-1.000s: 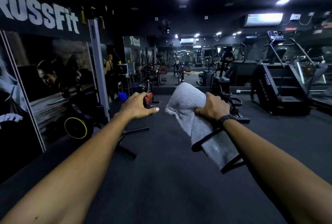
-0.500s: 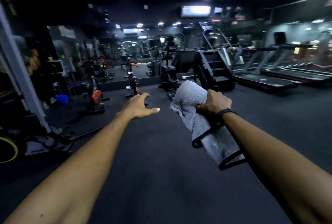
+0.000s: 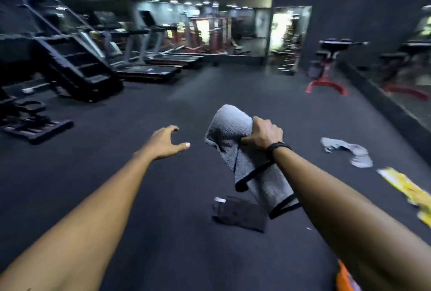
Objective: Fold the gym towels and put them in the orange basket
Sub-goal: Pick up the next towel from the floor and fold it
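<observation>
Ahead, the right hand (image 3: 263,134) clenched a grey towel (image 3: 254,169) at arm's length, while the left hand (image 3: 165,142) reached out, fingers spread, grasping nothing.

The dark gym floor (image 3: 163,197) carried a black folded towel (image 3: 240,213) near the middle, a crumpled grey towel (image 3: 347,150) well apart to its right, and a yellow cloth (image 3: 405,188) nearer the right edge. Treadmills (image 3: 149,69) stood on it farther back.

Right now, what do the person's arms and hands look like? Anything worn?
Both forearms are bare, no sleeves in view. The right hand has a black band round the wrist. The left hand and its wrist wear nothing. No gloves or rings visible.
</observation>
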